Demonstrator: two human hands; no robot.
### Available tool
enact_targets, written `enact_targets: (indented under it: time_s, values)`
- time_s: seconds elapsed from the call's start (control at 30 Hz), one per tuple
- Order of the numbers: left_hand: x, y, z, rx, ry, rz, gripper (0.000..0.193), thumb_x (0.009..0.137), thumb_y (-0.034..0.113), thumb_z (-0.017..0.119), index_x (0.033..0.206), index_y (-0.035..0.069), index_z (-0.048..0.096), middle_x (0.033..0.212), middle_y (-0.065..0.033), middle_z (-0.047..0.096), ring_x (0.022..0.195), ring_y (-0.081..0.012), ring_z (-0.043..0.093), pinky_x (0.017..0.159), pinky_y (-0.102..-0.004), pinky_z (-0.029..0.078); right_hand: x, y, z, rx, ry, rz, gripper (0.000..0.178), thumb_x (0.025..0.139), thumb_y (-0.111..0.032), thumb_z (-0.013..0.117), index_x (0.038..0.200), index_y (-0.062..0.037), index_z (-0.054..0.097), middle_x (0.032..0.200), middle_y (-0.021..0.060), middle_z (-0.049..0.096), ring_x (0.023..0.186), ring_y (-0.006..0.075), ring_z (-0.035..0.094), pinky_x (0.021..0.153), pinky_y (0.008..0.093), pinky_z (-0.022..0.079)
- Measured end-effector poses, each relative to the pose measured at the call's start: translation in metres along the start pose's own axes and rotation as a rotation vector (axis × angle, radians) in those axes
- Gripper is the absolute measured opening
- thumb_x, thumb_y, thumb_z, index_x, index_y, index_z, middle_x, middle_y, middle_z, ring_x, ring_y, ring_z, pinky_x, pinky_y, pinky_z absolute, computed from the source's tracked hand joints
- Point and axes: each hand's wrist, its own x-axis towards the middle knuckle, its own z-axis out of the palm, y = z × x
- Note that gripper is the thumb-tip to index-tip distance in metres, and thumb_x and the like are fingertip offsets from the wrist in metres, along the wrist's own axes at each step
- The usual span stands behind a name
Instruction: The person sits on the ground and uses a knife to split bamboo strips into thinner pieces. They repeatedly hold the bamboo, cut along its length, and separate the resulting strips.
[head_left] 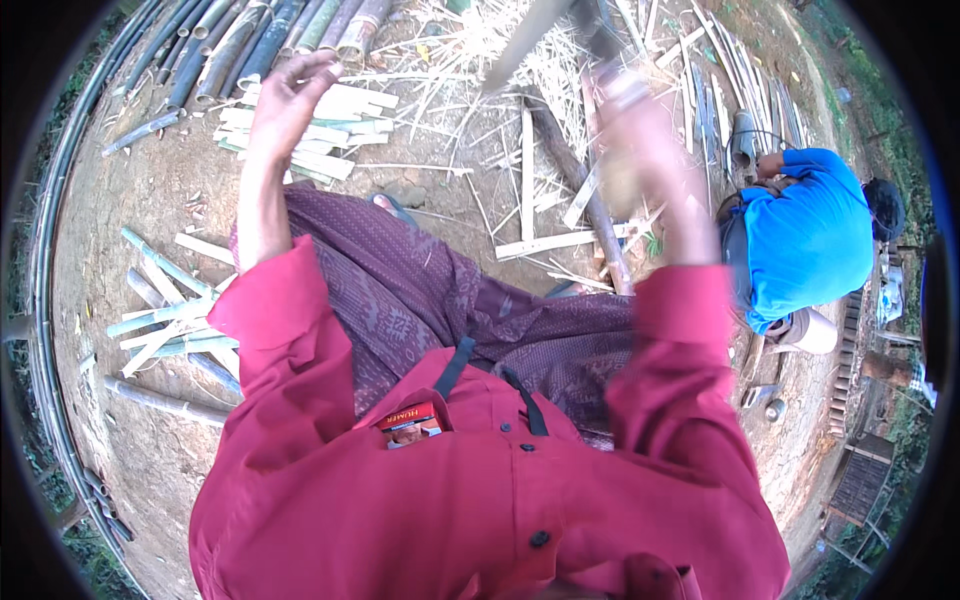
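Observation:
Raised over a stack of pale split bamboo slats (330, 135), my left hand (290, 95) has loosely bent fingers, and nothing shows between them and the thumb. My right hand (640, 125) is smeared by motion. It grips a machete (528, 42), whose broad blade is blurred at the top edge. Under the right hand, a dark wooden pole (575, 175) lies on the ground among bamboo strips. A pale slat (560, 243) crosses its lower end. Thin bamboo shavings (500, 75) are heaped beyond the pole. A patterned purple cloth (400, 255) covers my legs.
Cut bamboo poles (240, 50) lie in a row at the far left. Mixed bamboo pieces (170, 315) are scattered beside my left arm. On the right, a person in a blue shirt (810, 230) bends forward near long bamboo strips (740, 75). A metal cup (775, 410) sits on the ground.

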Motion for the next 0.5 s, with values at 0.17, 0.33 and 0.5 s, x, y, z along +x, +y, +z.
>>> enact_targets:
  time_s: [0.17,0.33,0.5]
  values:
    - [0.024,-0.009,0.016,0.047,0.058,0.004,0.043,0.079,0.027,0.066,0.116,0.006,0.06,0.107,-0.0133,0.065,0.102,-0.022,0.061,0.09,-0.0325,0.046,-0.037,0.083,0.161,0.178,-0.317,0.122,0.051,0.076,-0.042,0.061,0.1,0.004,0.06,0.073,0.0152,0.063,0.063,0.0216,0.063,0.062,0.0361,0.05]
    - [0.017,0.002,0.035,0.081,-0.011,0.035,0.046,0.081,0.03,0.066,0.117,0.002,0.058,0.108,-0.0138,0.063,0.106,-0.022,0.056,0.093,-0.0335,0.041,-0.027,0.022,0.056,0.064,-0.085,-0.024,0.071,0.078,-0.059,0.059,0.113,0.0022,0.052,0.079,0.0113,0.062,0.063,0.0167,0.063,0.057,0.0306,0.053]
    - [0.004,-0.002,0.014,0.023,0.02,0.106,0.047,0.082,0.031,0.065,0.12,0.004,0.057,0.11,-0.0143,0.063,0.104,-0.0221,0.059,0.092,-0.0334,0.044,-0.029,-0.068,-0.072,0.304,-0.239,-0.122,0.052,0.08,-0.05,0.063,0.097,-0.002,0.054,0.06,0.0023,0.054,0.047,0.0101,0.055,0.041,0.0243,0.048]
